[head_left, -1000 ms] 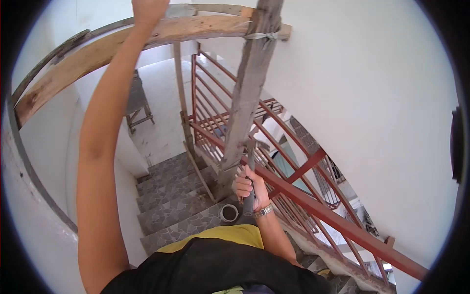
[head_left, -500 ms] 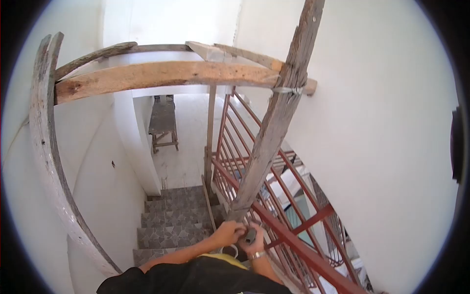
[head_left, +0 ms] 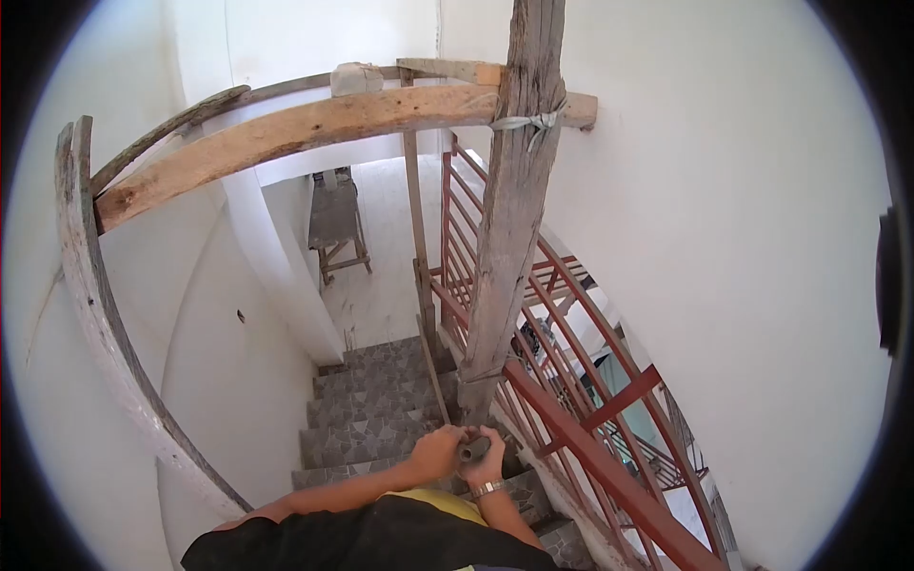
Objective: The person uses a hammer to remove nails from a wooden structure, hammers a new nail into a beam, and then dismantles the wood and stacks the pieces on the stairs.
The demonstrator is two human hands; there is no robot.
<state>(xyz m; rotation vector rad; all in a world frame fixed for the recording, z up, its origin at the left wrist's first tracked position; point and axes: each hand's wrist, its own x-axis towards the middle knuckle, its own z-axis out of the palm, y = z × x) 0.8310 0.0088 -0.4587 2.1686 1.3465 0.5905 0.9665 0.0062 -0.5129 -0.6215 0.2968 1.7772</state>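
Note:
A dark grey, tube-like thing (head_left: 473, 450) with a round opening at its near end is between my hands, low in the view. My right hand (head_left: 489, 461), with a metal watch band on its wrist, is wrapped round it from the right. From the left, my left hand (head_left: 437, 451) has its fingers curled against the thing; its fingertips are partly hidden. Both hands are close to the foot of an upright weathered wooden post (head_left: 509, 228), just above the tiled stairs (head_left: 376, 409).
A curved wooden beam (head_left: 305, 133) crosses ahead, tied to the post by a pale strip (head_left: 529, 122). A red metal railing (head_left: 609, 485) runs down the right. Another timber (head_left: 105, 314) stands by the left wall. Below is a wooden bench (head_left: 335, 214).
My view has turned a little to the right, and the post looks more upright. Both hands have come closer together round the grey thing. A pale ring near my lap is no longer visible.

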